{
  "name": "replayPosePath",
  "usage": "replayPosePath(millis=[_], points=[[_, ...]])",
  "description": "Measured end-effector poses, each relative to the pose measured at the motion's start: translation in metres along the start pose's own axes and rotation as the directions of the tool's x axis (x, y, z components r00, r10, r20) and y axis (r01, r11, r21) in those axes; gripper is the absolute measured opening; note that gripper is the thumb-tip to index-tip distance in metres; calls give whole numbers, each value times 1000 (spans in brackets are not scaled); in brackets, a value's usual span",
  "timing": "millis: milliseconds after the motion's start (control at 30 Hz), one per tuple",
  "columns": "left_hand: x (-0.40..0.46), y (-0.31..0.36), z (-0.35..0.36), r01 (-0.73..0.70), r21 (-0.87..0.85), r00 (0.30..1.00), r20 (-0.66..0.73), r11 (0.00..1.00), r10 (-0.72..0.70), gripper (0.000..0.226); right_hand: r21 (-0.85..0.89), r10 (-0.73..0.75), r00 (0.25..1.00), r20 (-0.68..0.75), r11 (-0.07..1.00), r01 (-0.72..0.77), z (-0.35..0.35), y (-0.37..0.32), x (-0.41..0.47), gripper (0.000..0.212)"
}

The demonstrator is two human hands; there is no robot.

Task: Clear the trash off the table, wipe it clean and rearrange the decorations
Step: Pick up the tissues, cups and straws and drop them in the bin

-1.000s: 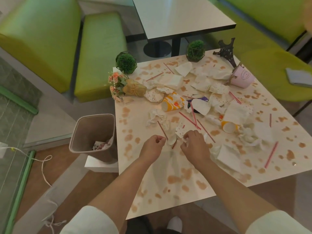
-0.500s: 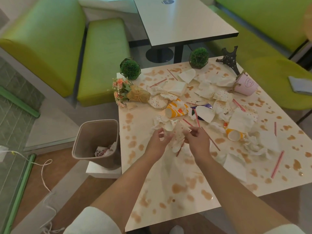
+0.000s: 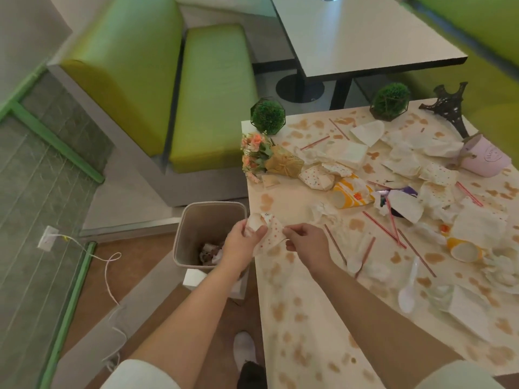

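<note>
Polka-dot napkin, pinched between the left hand and right hand, hangs beside the trash bin, apparently for dropping in.

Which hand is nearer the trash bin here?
Left. The left hand grips the dotted napkin right at the table's edge, overlapping the trash bin's rim in the picture. The right hand pinches the napkin's other end farther in over the table.

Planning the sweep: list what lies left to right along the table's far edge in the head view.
Plant ball → second plant ball → tower figurine
</note>
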State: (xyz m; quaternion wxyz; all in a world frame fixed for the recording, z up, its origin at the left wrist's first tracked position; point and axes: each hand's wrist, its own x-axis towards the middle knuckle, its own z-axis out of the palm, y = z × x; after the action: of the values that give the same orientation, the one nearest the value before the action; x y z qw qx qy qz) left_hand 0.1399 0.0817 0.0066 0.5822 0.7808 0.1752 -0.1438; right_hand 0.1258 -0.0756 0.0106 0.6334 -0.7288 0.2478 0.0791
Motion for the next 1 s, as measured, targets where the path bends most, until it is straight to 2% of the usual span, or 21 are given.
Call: replayPosePath(millis=[133,300,400,467,500,600,733,900,1000], points=[[18,-11,-42,2,-16,997,-71,1000,-3,50,-110,-4,997,80,994,13,43,-4,5,12],[46,-30,-86,69,47,979,-196,997,-58,51,-134,-31,997,71,990,40,79,-8,14,14],[67,-41,-102,158,127,975,-177,979,-134,71,-124,-37,999,38,991,42,89,-9,20,17],[78,-45,-107,242,269,968,-139,932,-210,89,-121,-32,999,16,992,34,91,-8,24,16],[82,-47,-108,259,360,965,-127,896,-228,91,-125,-30,999,13,992,31,90,-7,25,15],[85,-46,-103,191,485,981,-77,853,-176,65,-143,-14,1000,-14,990,11,88,-5,28,16],[80,-27,-81,47,381,996,52,924,-72,24,-136,-15,998,-68,991,6,79,-2,30,17],[76,2,-36,-80,340,987,157,937,27,12,-115,-41,987,-157,993,23,55,-1,31,17],[71,9,-8,-124,334,974,221,934,50,19,-122,-43,978,-205,992,18,31,3,29,20]])
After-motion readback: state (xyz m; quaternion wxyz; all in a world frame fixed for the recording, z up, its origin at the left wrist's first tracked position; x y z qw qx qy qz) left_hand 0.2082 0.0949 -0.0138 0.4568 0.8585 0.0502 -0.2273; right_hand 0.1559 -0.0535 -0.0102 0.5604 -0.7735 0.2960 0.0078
